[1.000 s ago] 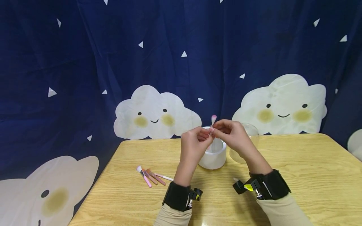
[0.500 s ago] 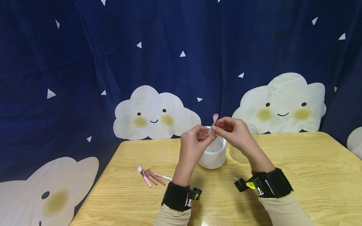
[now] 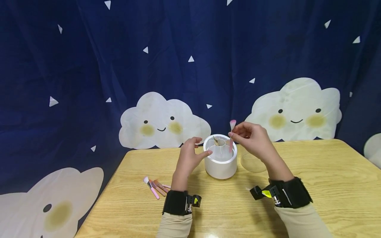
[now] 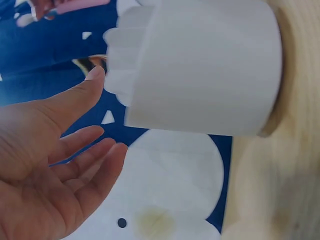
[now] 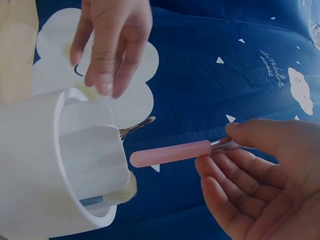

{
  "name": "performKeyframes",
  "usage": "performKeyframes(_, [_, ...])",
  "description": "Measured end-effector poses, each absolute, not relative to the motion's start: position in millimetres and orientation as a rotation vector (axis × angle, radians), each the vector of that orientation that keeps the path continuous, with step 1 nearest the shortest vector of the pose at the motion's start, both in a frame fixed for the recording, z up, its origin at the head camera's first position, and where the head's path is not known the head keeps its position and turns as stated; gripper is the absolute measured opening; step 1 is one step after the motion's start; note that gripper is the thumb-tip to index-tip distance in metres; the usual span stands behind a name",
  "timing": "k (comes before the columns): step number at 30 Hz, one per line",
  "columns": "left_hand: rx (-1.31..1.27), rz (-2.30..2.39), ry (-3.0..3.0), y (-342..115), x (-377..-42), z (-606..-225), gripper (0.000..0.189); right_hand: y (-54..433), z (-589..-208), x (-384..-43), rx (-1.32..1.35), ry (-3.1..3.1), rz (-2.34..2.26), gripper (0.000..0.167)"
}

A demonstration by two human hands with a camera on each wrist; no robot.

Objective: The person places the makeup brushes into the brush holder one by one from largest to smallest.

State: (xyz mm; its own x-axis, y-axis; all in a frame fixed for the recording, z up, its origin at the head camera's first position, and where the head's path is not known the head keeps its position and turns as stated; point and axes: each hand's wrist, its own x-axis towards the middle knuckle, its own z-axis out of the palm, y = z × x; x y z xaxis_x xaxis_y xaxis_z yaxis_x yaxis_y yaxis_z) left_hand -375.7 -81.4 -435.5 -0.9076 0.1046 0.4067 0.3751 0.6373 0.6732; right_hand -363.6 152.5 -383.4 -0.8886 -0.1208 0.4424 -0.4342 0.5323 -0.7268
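Note:
My right hand pinches a makeup brush by its metal collar, pink-tipped bristles upward. Its pink handle points down at the right part of a white round brush holder, the handle's end just above the inner dividers in the right wrist view. The holder is split into compartments; a dark-and-gold tip and a brush with cream bristles stick out of it. At the holder's left, my left hand has its fingers spread and holds nothing, thumb near the rim.
Several makeup brushes lie on the wooden table at the left, partly behind the left forearm. A clear round cover stands right of the holder, partly behind the right hand. A dark blue curtain hangs behind.
My left hand has let go of the brush and moved left and down. My right hand keeps the brush and has shifted it slightly right, over the holder's right side.

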Motion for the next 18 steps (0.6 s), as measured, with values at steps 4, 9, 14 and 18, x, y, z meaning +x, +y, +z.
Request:
performKeyframes(4, [-0.439, -1.098, -2.580, -82, -381, -446, 0.068, 150, -386, -365, 0.467, -2.449, 1.257, 0.019])
performKeyframes(9, [-0.442, -1.107, -2.595, -81, -381, -449, 0.073, 149, -387, -366, 0.475, -2.443, 1.237, 0.018])
performKeyframes(14, [-0.451, -1.101, -2.606, -80, -379, -447, 0.077, 149, -387, -367, 0.476, -2.446, 1.216, 0.018])
performKeyframes(18, [-0.460, -1.085, -2.644, -78, -380, -447, 0.081, 149, -388, -367, 0.466, -2.457, 1.191, 0.017])
